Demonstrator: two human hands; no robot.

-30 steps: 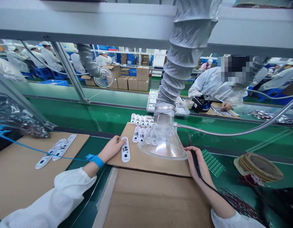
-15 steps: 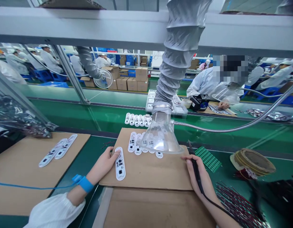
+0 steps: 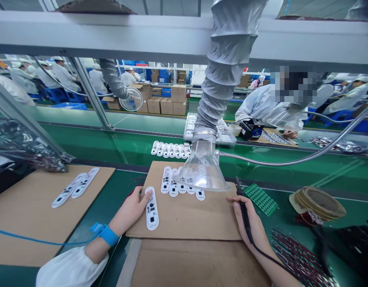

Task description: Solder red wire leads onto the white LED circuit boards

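Observation:
My left hand rests its fingertips on the edge of a long white circuit board, which lies on a brown cardboard sheet. My right hand grips a thin black corded soldering iron, its tip pointing away from me. More white boards lie in a row on the cardboard, partly behind a clear plastic fume hood. Several others line up on the green belt beyond.
A green PCB panel and a round spool lie right of the cardboard, with a bundle of wires nearer me. Two boards sit on a cardboard sheet at left. A co-worker works across the belt.
The white board and my left hand have come back toward me, away from the fume hood. The view has tilted slightly, and my right hand has barely moved.

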